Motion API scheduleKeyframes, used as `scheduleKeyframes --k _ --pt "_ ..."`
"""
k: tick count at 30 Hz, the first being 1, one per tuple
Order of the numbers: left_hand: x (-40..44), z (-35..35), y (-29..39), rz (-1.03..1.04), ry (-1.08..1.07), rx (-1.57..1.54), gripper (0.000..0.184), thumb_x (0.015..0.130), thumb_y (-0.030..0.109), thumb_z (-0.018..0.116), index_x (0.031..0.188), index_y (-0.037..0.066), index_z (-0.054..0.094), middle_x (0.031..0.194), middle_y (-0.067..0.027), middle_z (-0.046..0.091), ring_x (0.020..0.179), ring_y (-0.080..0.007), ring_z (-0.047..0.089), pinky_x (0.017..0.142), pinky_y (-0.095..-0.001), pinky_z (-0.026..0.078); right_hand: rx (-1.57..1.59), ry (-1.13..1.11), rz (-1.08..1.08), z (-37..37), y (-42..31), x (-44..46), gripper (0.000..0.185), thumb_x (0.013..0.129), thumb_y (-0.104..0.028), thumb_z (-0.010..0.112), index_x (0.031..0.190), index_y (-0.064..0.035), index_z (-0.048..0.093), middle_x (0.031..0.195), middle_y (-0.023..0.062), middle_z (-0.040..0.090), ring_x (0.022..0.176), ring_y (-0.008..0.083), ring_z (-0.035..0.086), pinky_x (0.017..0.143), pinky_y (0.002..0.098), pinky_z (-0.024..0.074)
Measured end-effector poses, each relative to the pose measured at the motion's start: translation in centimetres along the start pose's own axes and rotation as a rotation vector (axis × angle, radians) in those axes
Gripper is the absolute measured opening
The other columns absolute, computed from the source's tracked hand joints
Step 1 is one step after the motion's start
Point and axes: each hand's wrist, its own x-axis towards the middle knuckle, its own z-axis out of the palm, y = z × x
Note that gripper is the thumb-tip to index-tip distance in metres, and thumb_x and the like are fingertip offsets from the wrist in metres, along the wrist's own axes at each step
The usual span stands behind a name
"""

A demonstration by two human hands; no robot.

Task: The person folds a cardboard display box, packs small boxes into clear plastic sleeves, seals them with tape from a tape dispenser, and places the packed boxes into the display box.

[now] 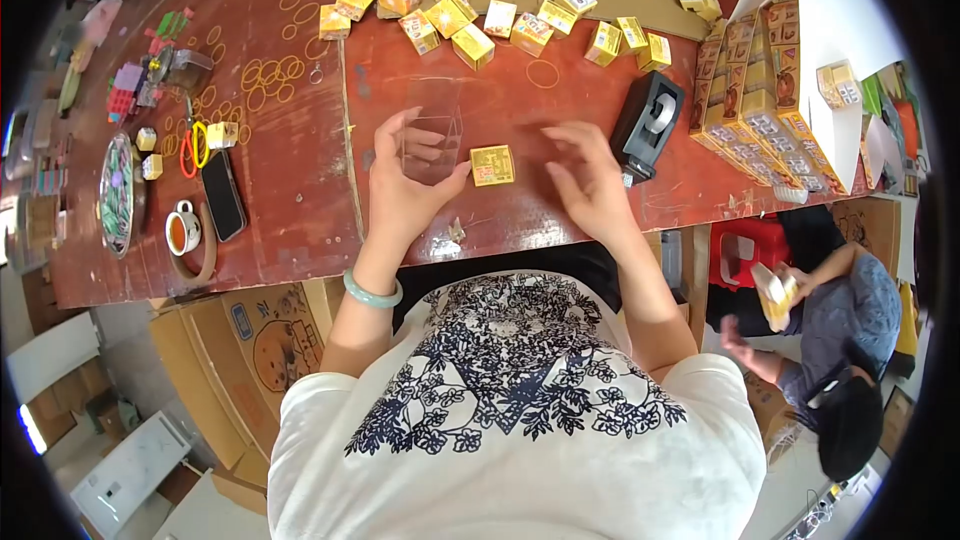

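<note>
My left hand point(408, 172) is closed around a clear plastic box point(432, 140) with thin see-through walls. Just right of my left thumb, a small yellow box point(492, 166) lies on the red table, apart from my right hand. My right hand point(588, 178) hovers over the table with fingers spread and nothing in them, slightly blurred. A black tape dispenser point(650, 125) stands close to the right of that hand. Beyond both hands, several small yellow boxes point(472, 45) are scattered in a loose heap.
Stacked printed cartons point(750, 90) rise at the right edge. On the left are rubber bands point(270, 80), scissors point(190, 150), a phone point(224, 196), a cup point(184, 228) and a round tray point(118, 195). Another person point(845, 310) sits at lower right, holding yellow-and-white items.
</note>
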Motion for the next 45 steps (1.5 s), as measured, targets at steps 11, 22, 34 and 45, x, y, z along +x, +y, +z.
scheduleKeyframes --k 11,22,34,45 --pt "-0.8 -2.0 -0.9 0.054 0.089 0.084 0.075 0.069 0.000 0.082 0.134 0.008 0.045 0.098 -0.0061 0.063 0.081 -0.0144 0.060 0.073 -0.0257 0.052 -0.103 -0.274 -0.177 4.5 -0.2 3.2 0.055 0.071 -0.001 0.078 0.120 -0.0080 0.054 0.134 0.0134 0.053 0.120 0.0289 0.054 0.104 0.0381 0.0432" --pt "-1.3 1.3 1.8 0.011 -0.027 0.081 0.074 0.065 0.008 0.083 0.128 0.005 0.045 0.097 -0.0079 0.061 0.081 -0.0169 0.062 0.071 -0.0295 0.053 0.296 0.116 -0.318 2.6 -5.3 4.8 0.055 0.073 0.002 0.078 0.124 -0.0053 0.059 0.128 0.0144 0.058 0.113 0.0267 0.060 0.095 0.0352 0.0494" --pt "-0.4 3.8 3.9 0.205 -0.014 0.114 0.077 0.063 0.015 0.084 0.128 0.003 0.044 0.103 -0.0127 0.062 0.082 -0.0276 0.065 0.071 -0.0351 0.054 0.091 0.047 -0.493 0.2 -4.0 4.4 0.036 0.081 -0.002 0.071 0.117 -0.0041 0.069 0.126 0.0129 0.064 0.108 0.0265 0.062 0.095 0.0349 0.0489" --pt "-0.3 5.0 3.5 0.429 -0.138 0.076 0.079 0.066 0.006 0.082 0.129 0.004 0.033 0.112 -0.0185 0.055 0.093 -0.0239 0.061 0.079 -0.0312 0.052 1.077 0.465 -0.005 1.0 -5.9 3.6 0.027 0.089 -0.004 0.066 0.116 -0.0010 0.069 0.126 0.0133 0.065 0.111 0.0213 0.061 0.096 0.0306 0.0488"
